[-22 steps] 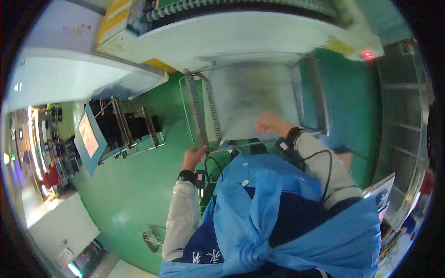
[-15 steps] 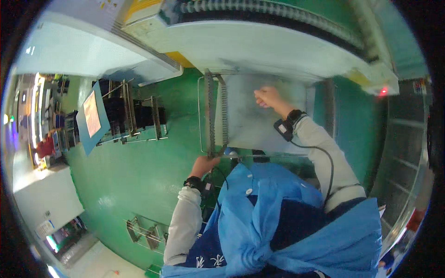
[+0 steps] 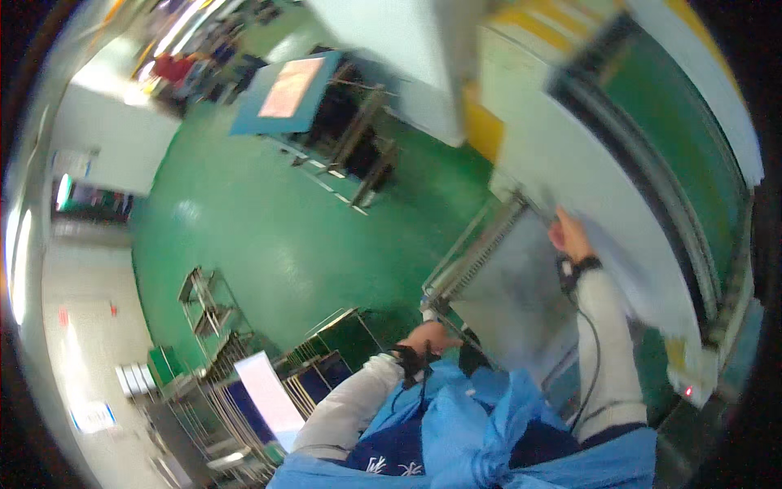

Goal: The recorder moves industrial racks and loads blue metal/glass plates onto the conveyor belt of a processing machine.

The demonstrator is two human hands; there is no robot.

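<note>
My left hand (image 3: 429,336) is closed around the near end of a metal rack (image 3: 476,262) with a toothed, comb-like side rail. A wide grey sheet or panel (image 3: 521,293), blurred, lies within the rack's frame. Over the sheet's far part, close to a white machine, is my right hand (image 3: 572,236) with its fingers curled in. What it holds, if anything, cannot be made out. Both wrists carry dark bands with small boxes and cables.
The white machine (image 3: 603,187) with a dark roller slot stands at the right. Beyond the green floor (image 3: 252,220), a cart (image 3: 358,147) bears a blue board (image 3: 244,114) with a copper-coloured sheet (image 3: 292,88). Racks of panels (image 3: 244,407) stand at the lower left.
The view has swung left, so the machine and rack now sit further right and tilted. My right hand has moved toward the machine side of the sheet. My left hand stays at the rack's near end.
</note>
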